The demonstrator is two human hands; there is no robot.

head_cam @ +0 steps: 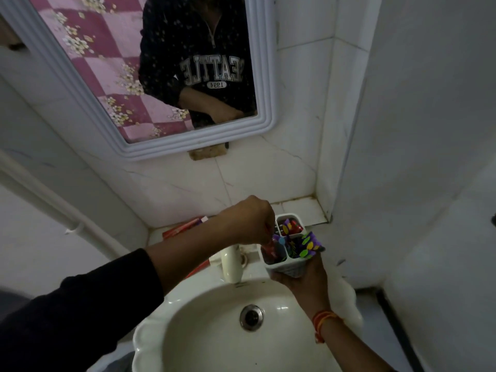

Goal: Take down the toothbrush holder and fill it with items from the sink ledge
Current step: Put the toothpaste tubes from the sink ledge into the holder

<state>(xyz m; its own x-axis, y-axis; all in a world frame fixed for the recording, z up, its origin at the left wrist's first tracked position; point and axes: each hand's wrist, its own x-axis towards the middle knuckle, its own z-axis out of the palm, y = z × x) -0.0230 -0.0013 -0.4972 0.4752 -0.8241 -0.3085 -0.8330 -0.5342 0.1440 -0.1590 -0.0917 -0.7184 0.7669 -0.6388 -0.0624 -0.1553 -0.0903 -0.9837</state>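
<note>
A white toothbrush holder (288,267) with three compartments is held from below by my right hand (303,280), above the right rim of the sink. It holds several colourful items, among them a purple flowered piece (308,244) and a red tube (294,226). My left hand (249,221) hovers over the holder's left compartment, fingers pinched on a red item (269,247) that dips into it. A red toothpaste box (185,226) lies on the tiled ledge behind the tap, partly hidden by my left forearm.
The white sink basin (214,331) with its metal drain (251,317) lies below my hands. A cream tap (230,267) stands at its back edge. A framed mirror (134,76) hangs above. A tiled wall stands close on the right.
</note>
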